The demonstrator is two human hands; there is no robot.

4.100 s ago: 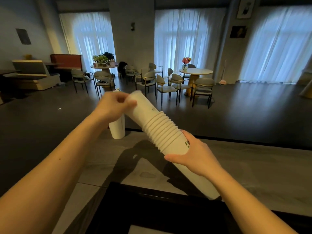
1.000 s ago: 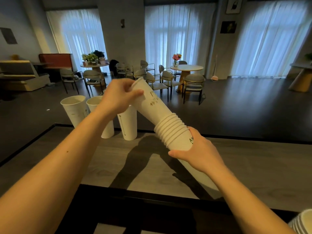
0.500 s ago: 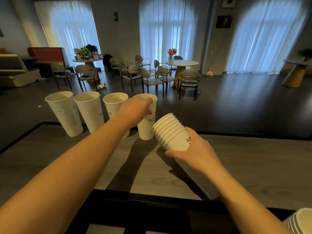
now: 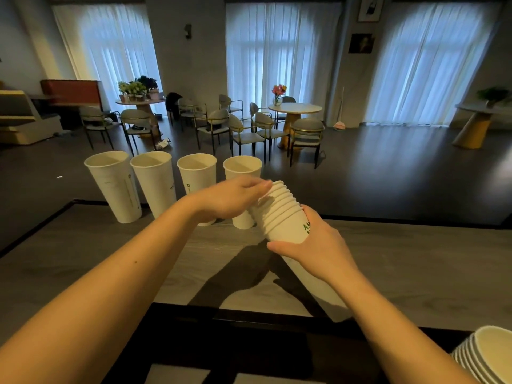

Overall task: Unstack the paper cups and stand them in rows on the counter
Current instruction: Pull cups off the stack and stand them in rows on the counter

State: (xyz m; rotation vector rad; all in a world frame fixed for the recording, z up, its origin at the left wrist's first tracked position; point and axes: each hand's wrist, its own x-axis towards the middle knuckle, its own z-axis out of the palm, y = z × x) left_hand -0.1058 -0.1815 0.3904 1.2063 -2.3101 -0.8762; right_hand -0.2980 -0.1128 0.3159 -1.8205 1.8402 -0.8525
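Several tall white paper cups (image 4: 155,184) stand upright in one row along the far edge of the grey counter (image 4: 83,259). My right hand (image 4: 318,250) grips a tilted stack of nested white cups (image 4: 282,214) around its middle, rims pointing up and to the left. My left hand (image 4: 232,200) has its fingers at the top rim of that stack, in front of the rightmost standing cup (image 4: 242,173). Whether the fingers have gripped the top cup I cannot tell.
A second stack of nested cups (image 4: 487,353) lies at the bottom right corner. A dark recessed area (image 4: 221,347) runs along the counter's near edge. Beyond the counter are a dark floor, chairs and round tables (image 4: 295,109).
My left hand let go of the cup it stood at the right end of the row and came back to the stack's top rim. The view tilted down slightly.
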